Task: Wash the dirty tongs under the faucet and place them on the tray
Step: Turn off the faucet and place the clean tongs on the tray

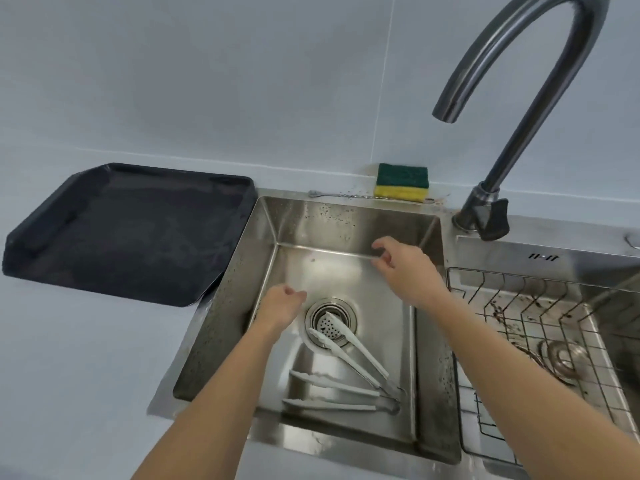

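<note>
Hovering empty, fingers loosely bent: left hand (pixel 282 308), right hand (pixel 405 268). White-tipped metal tongs (pixel 341 355) lie diagonally below, tips nearest the left hand.

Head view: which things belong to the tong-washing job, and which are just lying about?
Job: tongs over the drain; second tongs nearer the person; faucet; sink; black tray.
Lying about: sponge; thin metal stirrer on the sink's back ledge; wire rack in the right basin.
</note>
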Available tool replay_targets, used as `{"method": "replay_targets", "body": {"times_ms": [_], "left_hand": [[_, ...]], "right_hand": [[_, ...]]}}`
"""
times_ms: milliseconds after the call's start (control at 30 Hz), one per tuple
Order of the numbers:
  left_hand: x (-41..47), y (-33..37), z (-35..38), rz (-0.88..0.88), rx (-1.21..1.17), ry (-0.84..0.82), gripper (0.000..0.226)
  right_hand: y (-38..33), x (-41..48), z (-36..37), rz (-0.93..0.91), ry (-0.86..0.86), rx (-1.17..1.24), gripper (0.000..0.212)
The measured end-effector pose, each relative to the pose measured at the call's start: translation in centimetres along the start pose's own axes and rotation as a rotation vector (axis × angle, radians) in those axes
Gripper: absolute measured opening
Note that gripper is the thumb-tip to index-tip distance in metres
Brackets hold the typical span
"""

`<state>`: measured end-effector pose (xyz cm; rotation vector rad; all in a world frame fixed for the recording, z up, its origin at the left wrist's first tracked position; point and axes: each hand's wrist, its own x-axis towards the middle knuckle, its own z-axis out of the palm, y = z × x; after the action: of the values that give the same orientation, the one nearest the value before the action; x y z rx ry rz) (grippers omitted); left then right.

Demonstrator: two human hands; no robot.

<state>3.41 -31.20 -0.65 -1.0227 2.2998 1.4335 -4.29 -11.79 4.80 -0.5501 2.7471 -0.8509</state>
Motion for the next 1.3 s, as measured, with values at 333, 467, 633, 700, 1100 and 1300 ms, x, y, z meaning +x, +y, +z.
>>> {"method": "replay_targets", "body": {"times_ms": [333,467,633,700,1100,1300], "left_hand": [[-0.8,-6.5,1.7,-0.506,0.244,-0.259,0.062],[0.2,-8.1,3.0,-0.554,0.292,-0.279,0.066],[1.5,-9.3,4.6,-0.571,0.285,-0.319,0.056],[1.7,-9.5,5.2,-0.593,0.248,-0.333,0.037],[4.6,-9.7,5.0,-0.425,-0.239,0.015,0.051],[2.0,-5.9,4.6,-0.489,-0.598,-0.136,0.052]], "right_hand": [[3.5,-1.3,10.0,0.216,-0.535,-0.277,0.041],[4.8,-2.0,12.0,0.233,-0.666,-0.351,0.043],[5.4,-3.2,13.4,0.242,-0.769,-0.391,0.057],[5.5,-3.7,14.1,0.226,-0.761,-0.414,0.054],[4.6,-2.3,12.6,0.248,-0.693,-0.215,0.036],[3.7,-0.7,11.1,0.363,-0.578,0.061,0.033]]}}
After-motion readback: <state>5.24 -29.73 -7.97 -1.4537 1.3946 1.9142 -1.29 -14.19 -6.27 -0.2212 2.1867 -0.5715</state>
